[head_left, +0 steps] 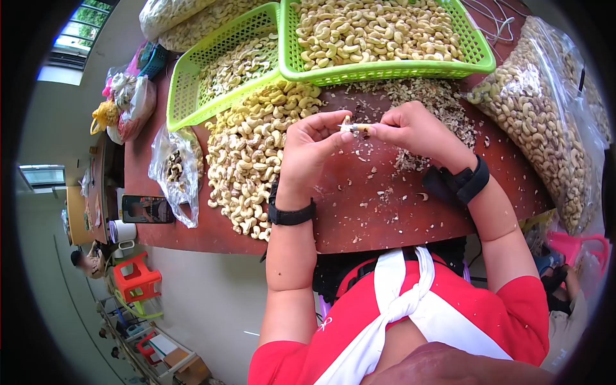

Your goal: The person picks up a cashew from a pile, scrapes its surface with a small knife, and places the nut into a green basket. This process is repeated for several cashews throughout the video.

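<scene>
My left hand (307, 149) pinches a cashew (347, 120) between thumb and fingertips, above the red-brown table. From the right, my right hand (414, 130) grips a small knife (360, 128) with a pale yellowish handle. Its metal end touches or nearly touches the cashew; the fingertips partly hide the contact. A heap of loose cashews (247, 154) lies just left of my left hand. Beneath and behind my right hand spreads a litter of skin flakes (443, 112).
Behind the hands stand a green basket full of cashews (385, 72) and a part-filled green basket (186, 86). A large plastic bag of cashews (539, 115) leans at the right. A small plastic bag (168, 173) and a phone (146, 209) lie left, near a white mug (122, 232).
</scene>
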Demonstrator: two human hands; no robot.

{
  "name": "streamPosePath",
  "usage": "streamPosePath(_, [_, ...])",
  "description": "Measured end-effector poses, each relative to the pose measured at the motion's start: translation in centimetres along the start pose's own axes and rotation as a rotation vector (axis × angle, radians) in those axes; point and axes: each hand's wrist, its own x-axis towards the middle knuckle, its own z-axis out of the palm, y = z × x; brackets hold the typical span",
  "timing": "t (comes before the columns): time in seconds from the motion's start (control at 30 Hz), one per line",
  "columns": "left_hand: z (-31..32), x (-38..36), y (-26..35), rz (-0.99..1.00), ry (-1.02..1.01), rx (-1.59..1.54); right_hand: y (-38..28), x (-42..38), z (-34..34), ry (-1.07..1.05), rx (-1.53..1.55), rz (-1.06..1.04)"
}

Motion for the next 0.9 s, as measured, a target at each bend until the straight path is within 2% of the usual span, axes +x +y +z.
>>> streamPosePath(0.2, [0.05, 0.12, 0.13, -0.120, 0.048, -0.032, -0.01, 0.03, -0.27, -0.031, 0.000, 0.026])
streamPosePath(0.63, [-0.56, 0.18, 0.11, -0.217, -0.035, -0.210, -0.14, -0.13, -0.45, -0.015, 0.031, 0.055])
streamPosePath(0.7, [-0.44, 0.18, 0.22, -0.232, 0.012, -0.170, 0.10, -0.04, -0.51, -0.028, 0.013, 0.048])
streamPosePath(0.9, [0.10, 0.28, -0.11, -0.035, 0.005, -0.153, -0.54, -0.33, -0.46, -0.040, 0.009, 0.047])
